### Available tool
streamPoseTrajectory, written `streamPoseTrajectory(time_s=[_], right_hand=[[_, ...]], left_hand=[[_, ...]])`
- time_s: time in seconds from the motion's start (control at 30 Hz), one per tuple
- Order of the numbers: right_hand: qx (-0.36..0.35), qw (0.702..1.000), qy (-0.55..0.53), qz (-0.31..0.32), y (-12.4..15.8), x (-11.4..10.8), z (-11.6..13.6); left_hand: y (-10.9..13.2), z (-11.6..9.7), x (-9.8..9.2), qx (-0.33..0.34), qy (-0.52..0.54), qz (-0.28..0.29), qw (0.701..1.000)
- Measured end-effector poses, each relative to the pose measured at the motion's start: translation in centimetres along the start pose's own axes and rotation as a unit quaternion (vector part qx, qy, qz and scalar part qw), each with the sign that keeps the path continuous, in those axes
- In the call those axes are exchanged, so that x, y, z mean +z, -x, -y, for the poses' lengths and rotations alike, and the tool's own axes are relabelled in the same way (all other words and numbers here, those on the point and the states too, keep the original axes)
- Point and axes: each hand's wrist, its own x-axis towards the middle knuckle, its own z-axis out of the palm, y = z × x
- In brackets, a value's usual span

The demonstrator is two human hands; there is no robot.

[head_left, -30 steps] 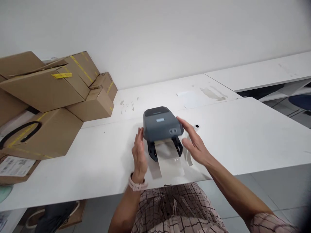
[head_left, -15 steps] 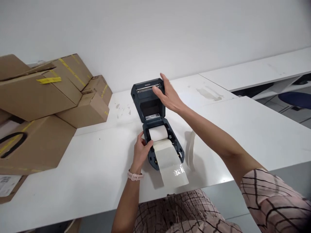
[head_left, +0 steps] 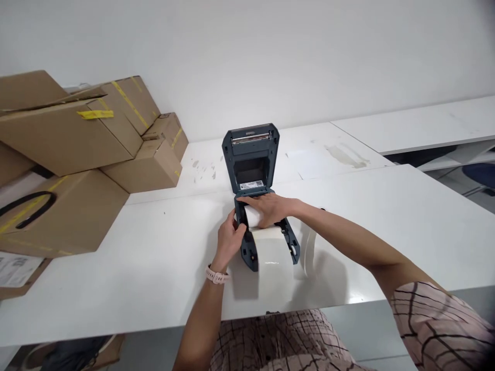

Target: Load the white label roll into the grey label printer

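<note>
Right hand (head_left: 270, 208): you have dropped it from the lid (head_left: 251, 154) onto the label roll (head_left: 251, 217), fingers flat and loose across it.
Printer (head_left: 248, 253): lid upright, mid-desk (head_left: 386, 226), toward your edge.
Left hand (head_left: 229, 241): clasps its left wall, thumb inside.
Label strip (head_left: 275, 263): runs out the front to the near edge.
Cardboard boxes (head_left: 77, 149): far left corner.

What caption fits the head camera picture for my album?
Right hand rests on the paper roll in an open printer; left hand holds its side.
</note>
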Motion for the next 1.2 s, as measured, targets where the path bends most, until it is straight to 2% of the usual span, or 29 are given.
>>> streamPoseTrajectory(time_s=[0.1, 0.2, 0.27, 0.33, 0.47, 0.63, 0.73, 0.83, 0.93, 1.0, 1.03, 1.13, 1.2], right_hand=[[-0.067, 0.990, -0.120, -0.028, 2.9, -2.1, -0.8], [-0.135, 0.959, -0.229, -0.094, 7.1, -3.9, -2.8], [-0.124, 0.941, -0.281, -0.145, 9.5, -4.6, -4.5], [-0.084, 0.920, -0.331, -0.193, 11.0, -4.4, -6.5], [0.002, 0.890, -0.405, -0.210, 10.6, -2.0, -11.0], [0.050, 0.901, -0.376, -0.210, 6.6, 1.6, -15.1], [0.056, 0.914, -0.352, -0.193, 4.9, 2.4, -15.8], [0.044, 0.922, -0.352, -0.159, 5.4, 2.4, -16.1], [0.027, 0.898, -0.409, -0.157, 8.8, 2.9, -16.5], [0.028, 0.877, -0.445, -0.178, 11.9, 3.6, -16.2], [0.032, 0.877, -0.441, -0.188, 13.4, 4.0, -15.9], [0.036, 0.919, -0.341, -0.195, 16.5, 4.7, -14.2], [0.022, 0.941, -0.284, -0.182, 17.0, 4.8, -12.7]], left_hand=[[0.0, 0.2, 0.0, -0.005, -0.002, -0.001, 1.000], [0.0, 0.2, -0.1, -0.006, -0.009, -0.006, 1.000], [0.1, 0.1, -0.1, -0.001, 0.011, -0.002, 1.000], [0.2, 0.1, 0.0, 0.001, 0.035, 0.004, 0.999], [0.2, 0.3, 0.0, -0.006, 0.045, 0.005, 0.999], [-0.1, 0.8, 0.1, 0.000, 0.059, -0.004, 0.998], [-0.3, 1.1, 0.1, 0.001, 0.060, -0.002, 0.998], [-0.5, 1.3, 0.1, 0.001, 0.058, 0.000, 0.998], [-0.5, 1.4, 0.0, 0.004, 0.058, -0.001, 0.998], [-0.4, 1.3, 0.0, 0.003, 0.059, 0.002, 0.998], [-0.3, 1.3, 0.0, 0.001, 0.062, 0.005, 0.998], [-0.1, 1.0, 0.1, -0.001, 0.071, 0.009, 0.997], [-0.1, 0.9, 0.2, -0.001, 0.076, 0.003, 0.997]])
